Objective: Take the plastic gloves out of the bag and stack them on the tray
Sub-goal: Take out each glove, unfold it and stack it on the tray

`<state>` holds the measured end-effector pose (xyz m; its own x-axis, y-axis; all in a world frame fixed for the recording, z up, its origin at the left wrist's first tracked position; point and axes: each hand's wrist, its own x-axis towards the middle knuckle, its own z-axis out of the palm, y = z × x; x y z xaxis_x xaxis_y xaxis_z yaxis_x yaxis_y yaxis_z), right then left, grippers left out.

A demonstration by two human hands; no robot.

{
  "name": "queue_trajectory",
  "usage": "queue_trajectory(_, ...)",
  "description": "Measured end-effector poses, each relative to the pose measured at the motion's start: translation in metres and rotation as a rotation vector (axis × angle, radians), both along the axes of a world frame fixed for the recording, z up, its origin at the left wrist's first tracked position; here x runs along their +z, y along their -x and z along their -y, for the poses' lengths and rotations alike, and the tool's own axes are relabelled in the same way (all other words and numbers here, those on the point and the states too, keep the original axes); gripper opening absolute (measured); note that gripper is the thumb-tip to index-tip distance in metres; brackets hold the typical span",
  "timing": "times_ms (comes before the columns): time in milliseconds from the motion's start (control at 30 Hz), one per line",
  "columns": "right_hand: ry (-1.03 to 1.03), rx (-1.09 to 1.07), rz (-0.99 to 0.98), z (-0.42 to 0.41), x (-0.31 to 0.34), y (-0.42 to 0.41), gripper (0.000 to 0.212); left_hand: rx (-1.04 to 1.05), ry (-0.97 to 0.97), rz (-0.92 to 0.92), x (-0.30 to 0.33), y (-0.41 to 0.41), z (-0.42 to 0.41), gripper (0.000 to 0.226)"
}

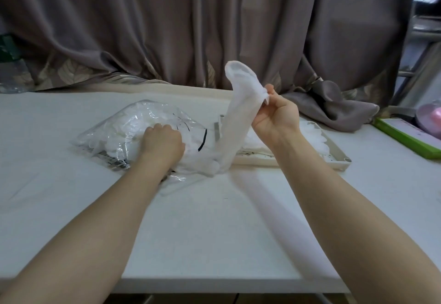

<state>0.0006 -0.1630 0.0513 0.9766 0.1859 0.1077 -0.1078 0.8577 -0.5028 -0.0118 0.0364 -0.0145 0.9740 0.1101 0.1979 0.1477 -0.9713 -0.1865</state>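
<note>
Item: clear plastic bag (133, 134) of white plastic gloves, laid on the white tabletop (202, 227) left of centre, toward the far edge. The left hand (162, 142) is rested on top of the bag with fingers curled down onto the film; whether the film is gripped cannot be told.

Item: one translucent glove (235, 117), pinched near its upper part between thumb and fingertips of the right hand (274, 113). The glove is held raised above the tabletop; its lower end is draped to the bag's mouth, below and left of the hand.

Item: shallow white tray (341, 158), set just right of the bag near the far edge. A stack of gloves (312, 136) is held in it, partly hidden by the right wrist.
</note>
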Motion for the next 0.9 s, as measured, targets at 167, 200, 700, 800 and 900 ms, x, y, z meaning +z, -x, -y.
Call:
queue_trajectory(167,0.204,0.027,0.017,0.013,-0.001,0.004,0.01,-0.338,0.596,0.437,0.037,0.016,0.022,0.023)
queue_trajectory(200,0.26,0.048,0.042,0.016,-0.001,0.004,0.017,-0.464,0.826,0.446,0.049,0.022,0.035,0.022)
queue_trajectory(700,1.019,-0.172,0.357,0.059,0.016,0.027,0.049,-0.619,1.679,0.009,0.11,0.037,0.1,0.022)
queue_trajectory(800,0.995,-0.147,0.257,0.068,0.022,0.034,0.028,-0.593,1.738,0.058,0.113,0.034,0.107,0.024)
queue_trajectory(900,1.029,-0.042,0.347,0.076,0.021,0.044,0.021,-0.637,1.756,0.029,0.117,0.034,0.117,0.022)
